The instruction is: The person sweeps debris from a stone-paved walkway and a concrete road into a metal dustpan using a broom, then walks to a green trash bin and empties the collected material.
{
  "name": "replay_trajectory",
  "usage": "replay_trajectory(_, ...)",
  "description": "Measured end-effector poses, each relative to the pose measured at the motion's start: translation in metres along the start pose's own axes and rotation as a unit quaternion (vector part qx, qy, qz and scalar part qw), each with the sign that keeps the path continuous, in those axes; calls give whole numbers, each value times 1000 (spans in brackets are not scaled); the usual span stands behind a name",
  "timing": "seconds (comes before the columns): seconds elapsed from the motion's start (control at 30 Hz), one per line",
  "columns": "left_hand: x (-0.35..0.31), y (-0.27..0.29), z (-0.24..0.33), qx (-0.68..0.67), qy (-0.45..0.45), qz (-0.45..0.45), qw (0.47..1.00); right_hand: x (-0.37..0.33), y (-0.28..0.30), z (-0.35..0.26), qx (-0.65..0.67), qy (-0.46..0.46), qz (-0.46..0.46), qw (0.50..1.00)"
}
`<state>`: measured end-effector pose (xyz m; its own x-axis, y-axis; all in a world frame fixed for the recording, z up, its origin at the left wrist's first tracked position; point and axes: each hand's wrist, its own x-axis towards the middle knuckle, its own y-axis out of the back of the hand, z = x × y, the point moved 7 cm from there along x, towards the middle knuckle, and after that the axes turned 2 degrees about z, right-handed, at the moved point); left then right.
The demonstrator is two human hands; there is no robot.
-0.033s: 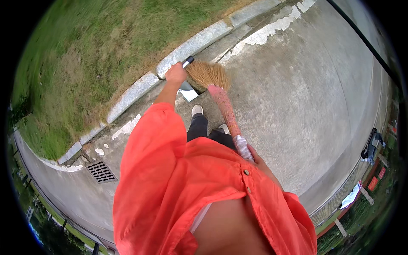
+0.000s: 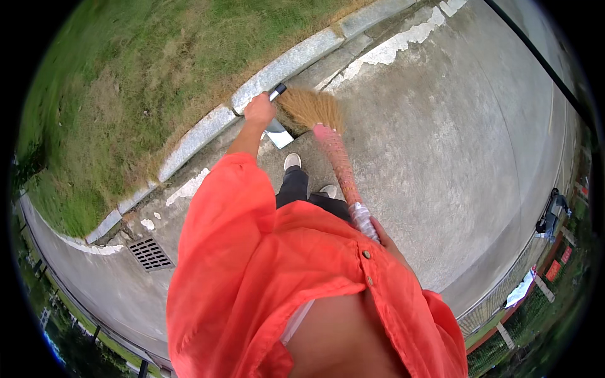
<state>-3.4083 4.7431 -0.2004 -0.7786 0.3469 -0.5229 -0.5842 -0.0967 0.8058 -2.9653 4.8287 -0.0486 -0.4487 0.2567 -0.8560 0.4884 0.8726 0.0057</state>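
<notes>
My left hand [image 2: 259, 111] is closed round the handle of a dustpan, beside the stone kerb. The handle's black-tipped metal end [image 2: 278, 92] sticks out past my fist, and the shiny metal pan [image 2: 279, 137] shows below it, near my left shoe. My right hand [image 2: 387, 238] grips a straw broom [image 2: 341, 165] by its silvery-wrapped end close to my waist; some of its fingers are hidden behind the handle. The pink patterned shaft runs forward to tan bristles [image 2: 313, 108], which fan out on the concrete just right of the dustpan handle.
The pale kerb [image 2: 201, 137] separates grass [image 2: 145, 82] on the left from concrete pavement [image 2: 435, 145]. A drain grate [image 2: 150, 254] lies at the lower left. A dark pole [image 2: 535, 57] crosses the upper right. At the far right stands a parked scooter-like vehicle [image 2: 553, 214].
The broom's bristles and neck have shifted slightly to the right and are a little blurred. My left hand and the dustpan have hardly moved.
</notes>
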Motion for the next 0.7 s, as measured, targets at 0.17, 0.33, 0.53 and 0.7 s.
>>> replay_trajectory(0.17,-29,-2,-28,10,-36,49,998,-31,41,28,167,-128,96,973)
replay_trajectory(0.33,-39,0,-54,54,-23,3,998,17,86,47,142,-132,163,967)
replay_trajectory(0.53,-42,-24,-93,64,-32,26,997,37,-36,107,345,-184,27,920)
replay_trajectory(0.7,-67,-26,-109,50,-23,2,998,-14,-61,99,529,-134,-124,829)
